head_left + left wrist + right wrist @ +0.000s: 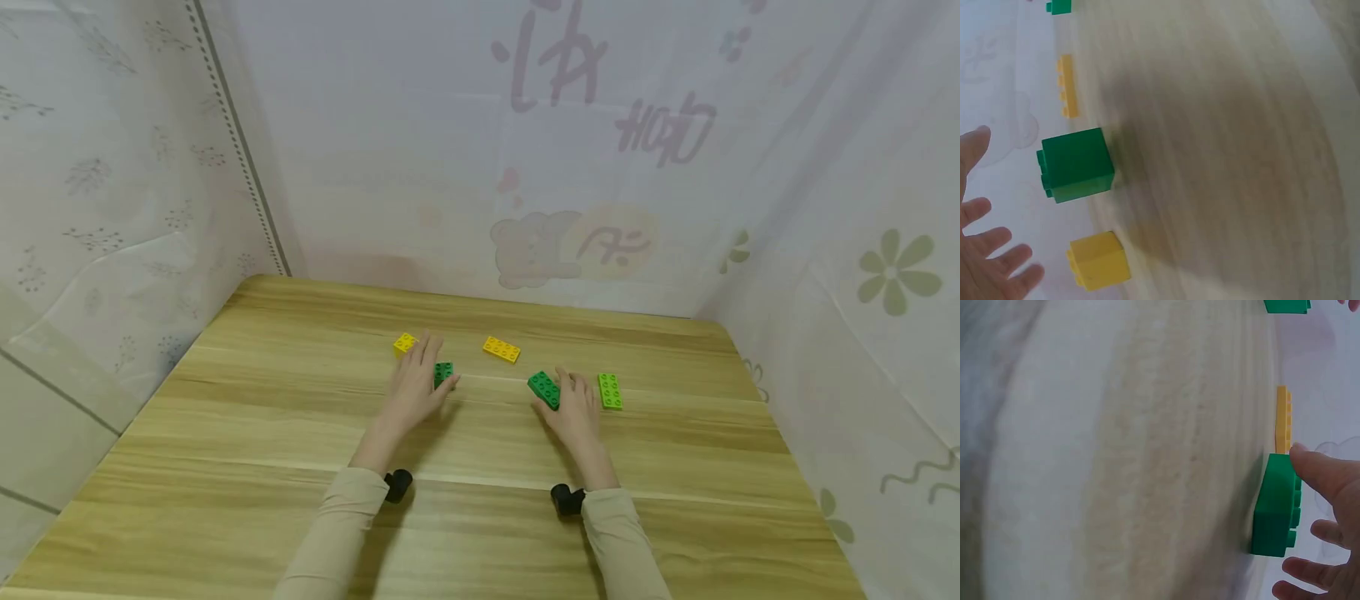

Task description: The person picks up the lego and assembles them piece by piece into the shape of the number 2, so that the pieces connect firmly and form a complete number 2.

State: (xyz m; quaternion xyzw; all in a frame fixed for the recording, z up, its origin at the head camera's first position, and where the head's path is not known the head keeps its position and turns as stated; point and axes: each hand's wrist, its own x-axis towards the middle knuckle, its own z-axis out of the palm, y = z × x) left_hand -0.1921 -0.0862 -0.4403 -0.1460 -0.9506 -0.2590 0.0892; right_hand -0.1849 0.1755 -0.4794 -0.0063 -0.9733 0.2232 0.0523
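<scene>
My left hand [412,392] hovers over the table with its fingers stretched out. Under and beside it are a small dark green building brick [445,372] and a yellow building brick [404,344], partly covered by the fingers in the head view. The left wrist view shows a gap between those fingers and both the green brick [1079,165] and yellow brick [1100,262]. My right hand [577,412] is beside a longer dark green brick [543,388], fingers spread. Its thumb overlaps the green brick's [1274,512] top end in the right wrist view; contact cannot be judged.
A flat orange-yellow brick [501,349] lies farther back, between the hands. To the right of my right hand lies a flat lime green brick [610,392]. The wooden table [480,533] meets printed curtains [375,167] at its back and sides.
</scene>
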